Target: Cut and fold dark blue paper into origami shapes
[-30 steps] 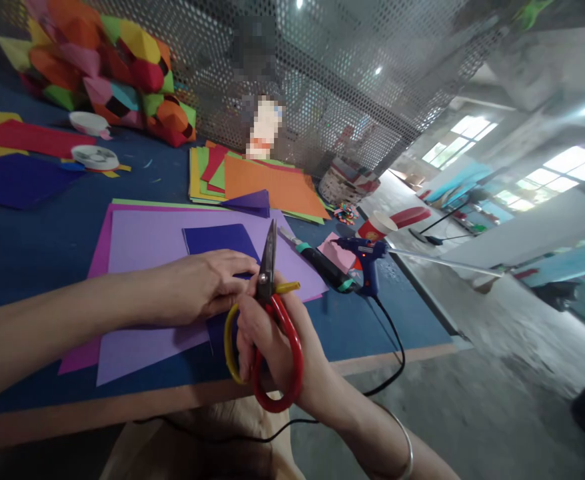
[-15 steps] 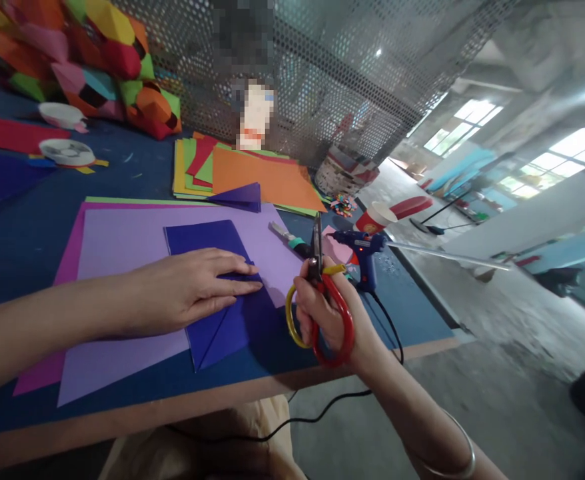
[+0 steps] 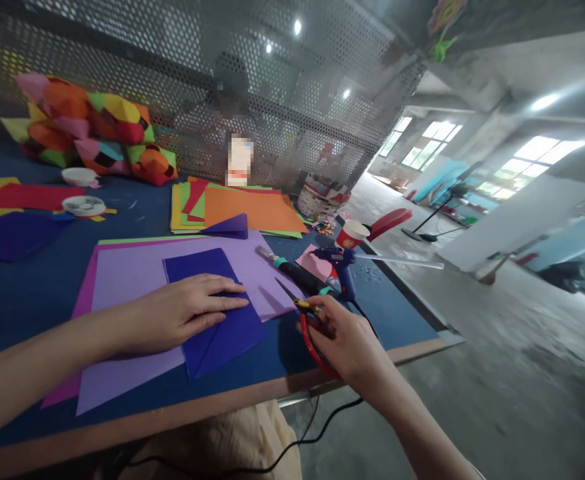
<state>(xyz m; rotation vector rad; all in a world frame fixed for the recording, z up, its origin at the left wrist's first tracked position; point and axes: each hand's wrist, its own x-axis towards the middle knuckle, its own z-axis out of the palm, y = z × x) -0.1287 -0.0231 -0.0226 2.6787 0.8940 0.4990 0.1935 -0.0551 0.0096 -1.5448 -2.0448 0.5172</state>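
My left hand [image 3: 192,310] lies flat, fingers stretched out, on a folded dark blue sheet of paper [image 3: 227,347]. Beneath that sheet are a lilac sheet [image 3: 127,280] and a magenta one [image 3: 67,380]. To the right, my right hand [image 3: 347,337] is closed around the handles of scissors [image 3: 312,343], one red and one yellow. Their blades point up and left, above the table near the lilac sheet's right corner. A utility knife [image 3: 297,272] with a black and green handle lies just beyond the blades. A small folded blue paper piece [image 3: 230,227] rests farther back.
A blue glue gun [image 3: 340,260] with a cord stands at the right, by a red paper cup [image 3: 352,235] and a decorated pot [image 3: 322,197]. Coloured sheets [image 3: 252,208] are stacked at the back. Folded paper shapes [image 3: 97,130] and tape rolls [image 3: 83,205] sit at the left.
My right hand has turned the scissors from upright blades to blades leaning left and lowered them slightly. My left hand stays on the blue paper. The camera view has tilted up.
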